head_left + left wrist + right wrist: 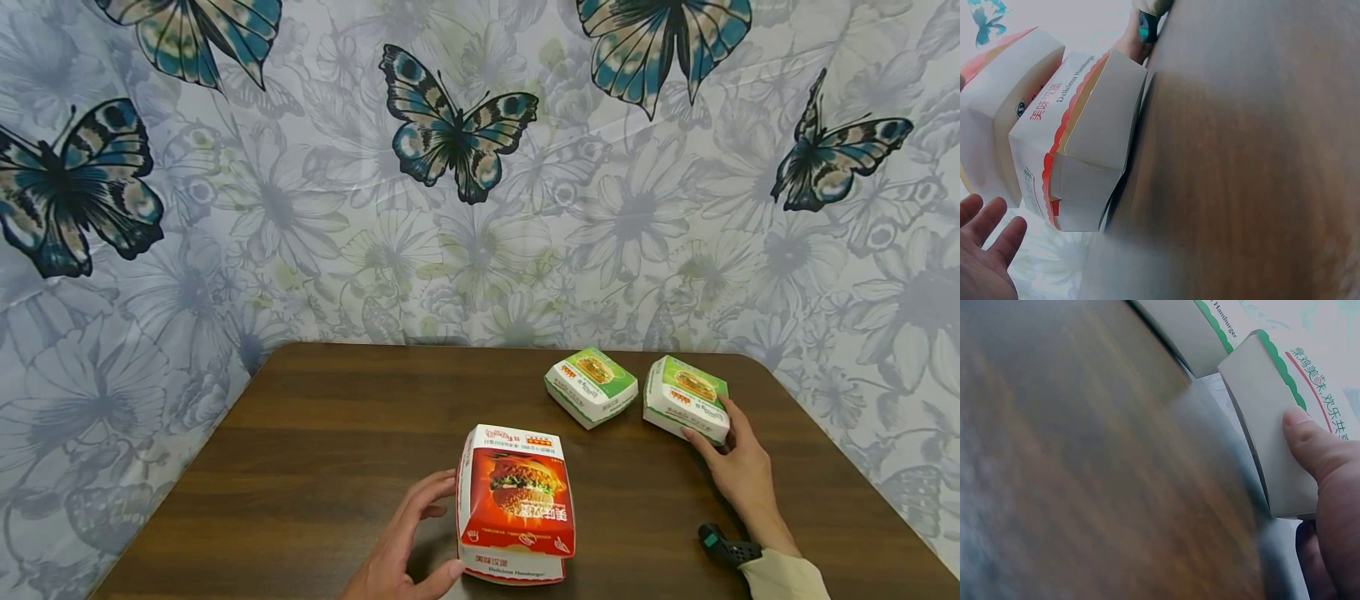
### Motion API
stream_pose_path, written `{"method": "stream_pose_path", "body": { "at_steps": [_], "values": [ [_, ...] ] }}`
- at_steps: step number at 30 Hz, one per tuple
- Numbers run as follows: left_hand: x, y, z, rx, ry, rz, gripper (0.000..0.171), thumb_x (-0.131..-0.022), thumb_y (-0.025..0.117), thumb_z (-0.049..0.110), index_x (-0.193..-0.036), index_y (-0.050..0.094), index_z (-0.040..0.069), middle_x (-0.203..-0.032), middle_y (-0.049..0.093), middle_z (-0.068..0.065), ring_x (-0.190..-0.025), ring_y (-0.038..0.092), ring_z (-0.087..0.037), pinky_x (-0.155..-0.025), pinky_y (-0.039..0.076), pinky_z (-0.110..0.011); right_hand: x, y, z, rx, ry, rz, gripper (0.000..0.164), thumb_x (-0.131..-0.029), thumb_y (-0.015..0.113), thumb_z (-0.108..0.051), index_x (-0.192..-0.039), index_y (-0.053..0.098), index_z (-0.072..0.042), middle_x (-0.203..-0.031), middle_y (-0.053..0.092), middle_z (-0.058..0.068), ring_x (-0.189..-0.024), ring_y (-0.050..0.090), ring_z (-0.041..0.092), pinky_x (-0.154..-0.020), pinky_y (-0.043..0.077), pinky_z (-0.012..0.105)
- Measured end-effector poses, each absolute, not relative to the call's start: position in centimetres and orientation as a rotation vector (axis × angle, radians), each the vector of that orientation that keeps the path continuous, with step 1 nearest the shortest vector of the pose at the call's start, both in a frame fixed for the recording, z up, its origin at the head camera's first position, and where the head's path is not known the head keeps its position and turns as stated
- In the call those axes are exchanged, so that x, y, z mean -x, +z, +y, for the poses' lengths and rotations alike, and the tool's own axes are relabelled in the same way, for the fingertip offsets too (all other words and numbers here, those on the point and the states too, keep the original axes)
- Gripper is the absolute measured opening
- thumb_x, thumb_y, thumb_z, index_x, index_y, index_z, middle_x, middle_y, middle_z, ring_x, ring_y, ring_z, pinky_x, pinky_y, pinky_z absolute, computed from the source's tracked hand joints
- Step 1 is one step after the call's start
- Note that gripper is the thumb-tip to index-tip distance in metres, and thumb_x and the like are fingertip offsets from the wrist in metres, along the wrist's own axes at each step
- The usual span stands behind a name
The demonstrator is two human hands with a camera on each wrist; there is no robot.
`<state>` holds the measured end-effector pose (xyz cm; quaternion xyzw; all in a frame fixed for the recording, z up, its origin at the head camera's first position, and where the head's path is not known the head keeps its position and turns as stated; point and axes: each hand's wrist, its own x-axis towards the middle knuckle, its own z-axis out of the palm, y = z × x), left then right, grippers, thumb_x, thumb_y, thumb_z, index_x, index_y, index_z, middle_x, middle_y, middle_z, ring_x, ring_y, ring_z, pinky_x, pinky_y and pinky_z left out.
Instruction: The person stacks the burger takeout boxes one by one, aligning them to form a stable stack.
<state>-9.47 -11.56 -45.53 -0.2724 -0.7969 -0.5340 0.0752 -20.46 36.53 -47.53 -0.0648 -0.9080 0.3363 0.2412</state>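
A red and white hamburger box [517, 500] stands at the table's near middle, its lid not flush with the base at the front. Around its left side my left hand [412, 542] is spread, thumb by the near corner. In the left wrist view, several fingers of the left hand [988, 250] show straight and apart from the box [1079, 125]. At the right, my right hand [742, 467] grips a green and white hamburger box [686, 396], thumb on the near side. The right wrist view shows the thumb [1310, 437] pressed on that box's white wall [1279, 444].
A second green and white hamburger box [592, 385] sits just left of the gripped one, with a narrow gap between them. The brown wooden table [337, 442] ends at a wall hung with butterfly-patterned cloth [465, 267]. A black wrist device [727, 546] is on the right wrist.
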Motion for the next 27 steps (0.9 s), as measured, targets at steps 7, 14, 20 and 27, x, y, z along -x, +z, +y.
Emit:
{"method": "stream_pose_path", "body": {
  "at_steps": [7,14,20,27],
  "values": [
    [9.4,-45.4,-11.6,0.807,-1.635,-2.411,0.072,-0.094,0.075,0.019,-0.154,0.038,0.028,-0.159,0.039,-0.002,-0.134,0.047,-0.016,-0.104,0.052,-0.037,20.2,-47.1,36.2,0.192,0.921,-2.487,0.084,-0.095,0.076,-0.029,-0.162,0.029,-0.008,-0.139,0.053,0.039,-0.118,0.061,0.054,-0.067,0.028,-0.005],
    [9.6,-45.6,-11.7,0.853,-1.596,-2.387,0.073,-0.093,0.075,0.017,-0.155,0.037,0.026,-0.158,0.039,-0.004,-0.134,0.047,-0.014,-0.102,0.053,-0.036,20.3,-47.0,35.9,0.192,0.955,-2.460,0.085,-0.094,0.077,-0.029,-0.162,0.029,-0.010,-0.140,0.054,0.037,-0.117,0.063,0.053,-0.068,0.029,-0.006],
    [9.3,-45.2,-11.7,0.779,-1.659,-2.448,0.071,-0.094,0.075,0.020,-0.154,0.038,0.030,-0.159,0.038,-0.001,-0.135,0.047,-0.017,-0.105,0.051,-0.037,20.3,-46.6,35.6,0.210,0.982,-2.425,0.086,-0.094,0.078,-0.029,-0.162,0.029,-0.012,-0.141,0.055,0.035,-0.120,0.061,0.051,-0.071,0.032,-0.007],
    [9.1,-44.7,-11.5,0.684,-1.730,-2.528,0.070,-0.094,0.076,0.023,-0.153,0.039,0.033,-0.160,0.036,0.001,-0.136,0.046,-0.022,-0.108,0.049,-0.037,20.6,-45.6,34.7,0.160,0.985,-2.388,0.086,-0.092,0.080,-0.025,-0.162,0.032,-0.016,-0.140,0.058,0.032,-0.120,0.062,0.047,-0.075,0.034,-0.007]
  ]
}}
